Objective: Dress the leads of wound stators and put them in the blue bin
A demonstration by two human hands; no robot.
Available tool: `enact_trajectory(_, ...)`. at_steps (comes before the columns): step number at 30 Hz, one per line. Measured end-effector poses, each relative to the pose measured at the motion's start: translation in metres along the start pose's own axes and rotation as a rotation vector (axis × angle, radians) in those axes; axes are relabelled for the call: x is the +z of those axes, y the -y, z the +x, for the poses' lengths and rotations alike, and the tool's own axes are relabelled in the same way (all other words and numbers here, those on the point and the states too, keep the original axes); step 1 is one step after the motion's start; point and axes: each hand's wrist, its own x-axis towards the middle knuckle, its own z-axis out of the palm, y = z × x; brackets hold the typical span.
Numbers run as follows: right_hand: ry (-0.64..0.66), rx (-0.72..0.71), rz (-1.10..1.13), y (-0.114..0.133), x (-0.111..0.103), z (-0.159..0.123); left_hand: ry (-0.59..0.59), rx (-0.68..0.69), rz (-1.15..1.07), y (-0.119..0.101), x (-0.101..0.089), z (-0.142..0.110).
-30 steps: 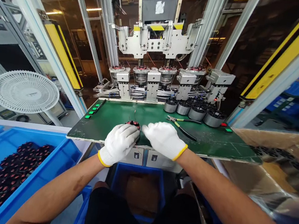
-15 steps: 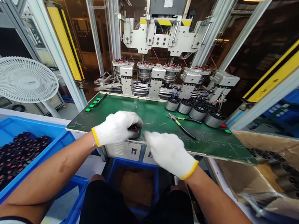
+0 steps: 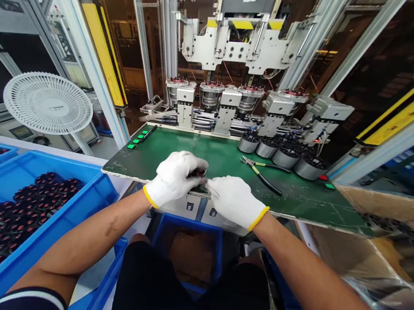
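Fingers of the left hand [image 3: 174, 175] are curled round a small dark part [image 3: 197, 172], thumb on the near side, and look clamped on it. The part is near the front edge of the green table [image 3: 223, 152], mostly hidden by the glove; whether it rests on the surface or is held just above it cannot be told.

Half a second ago the right hand [image 3: 237, 200] was blurred and apart from the part. Now it has closed in: its fingertips are together right beside the part, and a thin wire [image 3: 213, 189] crosses in front of them. They appear to be pinching it, though the exact grip is too small to make out. Two copper strands that lay on the table beyond the hands are no longer seen; the gloves may cover them.

The change suggests that the left hand is now steadying the part while the right deals with its wire, so the finer work seems to be under way. The pliers [image 3: 255, 170] lie untouched to the right, as they did, with the grey cylinders [image 3: 286, 158] standing behind them.
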Motion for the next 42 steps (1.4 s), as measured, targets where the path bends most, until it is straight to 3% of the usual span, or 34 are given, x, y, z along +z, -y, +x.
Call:
enact_trajectory(2, -0.077, 0.057, 0.121, -0.004, 0.004, -0.013, -0.045, -0.065, -0.011, 0.002, -0.003, 0.000)
enact_trajectory(4, -0.338, 0.261, 0.222, -0.003, 0.007, -0.035, -0.025, -0.187, -0.072, 0.007, -0.001, -0.002)
enact_trajectory(6, -0.653, 0.442, 0.228, 0.009, 0.012, -0.060, 0.089, -0.286, -0.188, 0.015, 0.003, -0.003)
enact_trajectory(8, -0.761, 0.350, 0.160, 0.032, 0.017, -0.078, 0.177, -0.298, -0.295, 0.020, 0.008, -0.002)
enact_trajectory(11, -0.580, -0.012, 0.090, 0.073, 0.024, -0.074, 0.170, -0.250, -0.352, 0.025, 0.015, 0.003)
enact_trajectory(14, -0.341, -0.104, 0.069, 0.093, 0.024, -0.039, 0.147, -0.226, -0.353, 0.029, 0.021, 0.006)
enact_trajectory(17, -0.241, 0.058, 0.040, 0.083, 0.021, -0.005, 0.119, -0.164, -0.404, 0.035, 0.027, 0.005)
enact_trajectory(21, -0.289, 0.323, 0.011, 0.060, 0.025, 0.010, 0.119, -0.138, -0.413, 0.037, 0.028, 0.004)
enact_trajectory(25, -0.368, 0.485, -0.023, 0.050, 0.033, 0.010, 0.119, -0.185, -0.380, 0.031, 0.024, 0.005)
enact_trajectory(31, -0.305, 0.507, -0.172, 0.053, 0.022, 0.008, 0.116, -0.193, -0.378, 0.028, 0.023, 0.006)
enact_trajectory(36, -0.220, 0.552, -0.176, 0.060, 0.003, 0.009, 0.103, -0.203, -0.369, 0.030, 0.026, 0.005)
enact_trajectory(42, -0.225, 0.569, -0.157, 0.063, 0.000, 0.006, 0.098, -0.233, -0.381, 0.032, 0.031, 0.006)
